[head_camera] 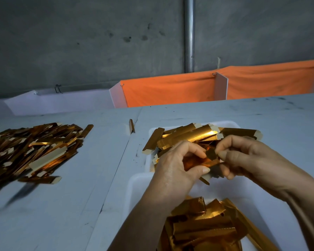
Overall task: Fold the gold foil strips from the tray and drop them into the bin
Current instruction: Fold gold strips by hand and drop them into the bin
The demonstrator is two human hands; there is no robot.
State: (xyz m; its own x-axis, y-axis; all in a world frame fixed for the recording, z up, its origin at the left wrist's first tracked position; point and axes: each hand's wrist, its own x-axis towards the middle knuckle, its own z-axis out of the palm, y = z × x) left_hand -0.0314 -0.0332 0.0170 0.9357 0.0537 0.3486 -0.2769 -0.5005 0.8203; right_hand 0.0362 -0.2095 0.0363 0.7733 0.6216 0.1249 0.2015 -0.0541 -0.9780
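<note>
Both hands hold one gold foil strip [209, 163] above the near end of a white tray [230, 124]. My left hand [176, 165] grips its left part between thumb and curled fingers. My right hand [243, 156] pinches its right end. Several flat gold strips [192, 136] fill the tray behind the hands. Nearer to me, a white bin [134, 192] holds several folded gold strips [203, 225]. Part of the held strip is hidden by my fingers.
A big heap of gold strips [31, 147] lies on the white table [71, 205] at the left. One lone strip [131, 126] stands at the table seam. Orange cloth bins [170, 89] and a grey wall stand behind the table.
</note>
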